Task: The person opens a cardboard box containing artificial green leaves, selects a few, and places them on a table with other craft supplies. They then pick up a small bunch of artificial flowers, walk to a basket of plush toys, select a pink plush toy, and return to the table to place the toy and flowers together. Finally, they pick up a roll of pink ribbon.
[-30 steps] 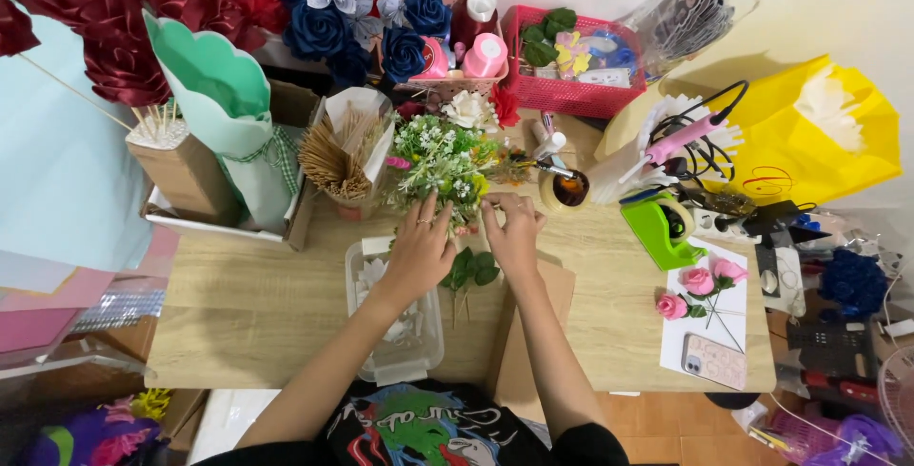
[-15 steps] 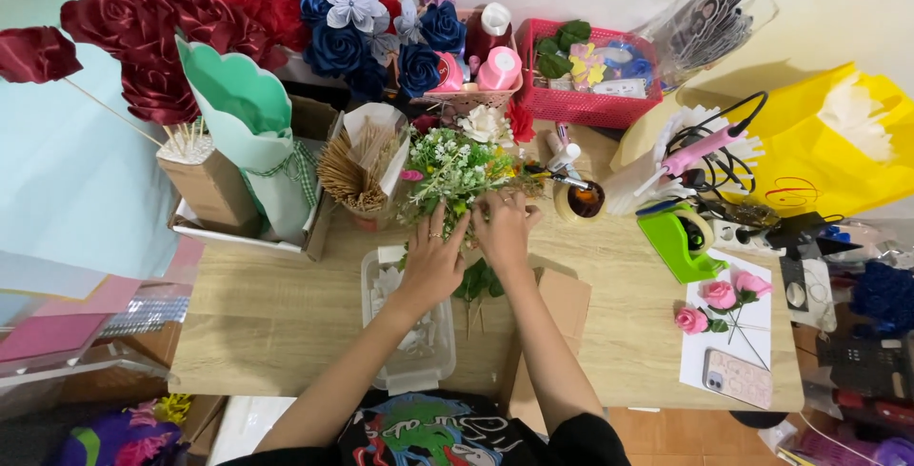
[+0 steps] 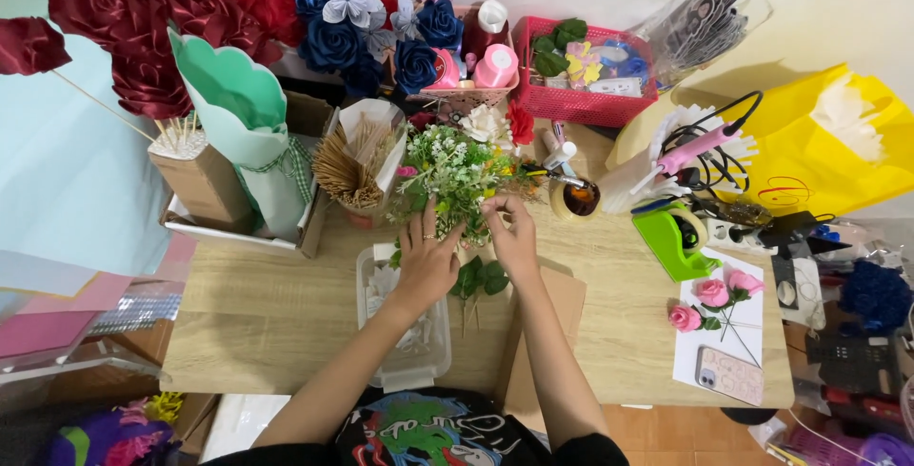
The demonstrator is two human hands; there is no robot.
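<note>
A home craft corner: paper roses (image 3: 143, 19), ribbon spools (image 3: 495, 64), a glue gun (image 3: 690, 150) and a tape dispenser (image 3: 671, 233) crowd a wooden table (image 3: 276, 314).

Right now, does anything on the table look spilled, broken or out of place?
Nothing stands out. Both hands, left hand and right hand, rest on the green bouquet; the clear plastic box and the green tape dispenser sit upright.

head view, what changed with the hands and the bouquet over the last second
Little changed. Both hands stayed on the bouquet: the left hand keeps steadying its lower part, and the right hand keeps its fingers at the greenery, shifting only slightly. The stems still hang down over the table. The tape holder and pink roses stayed put.
</note>
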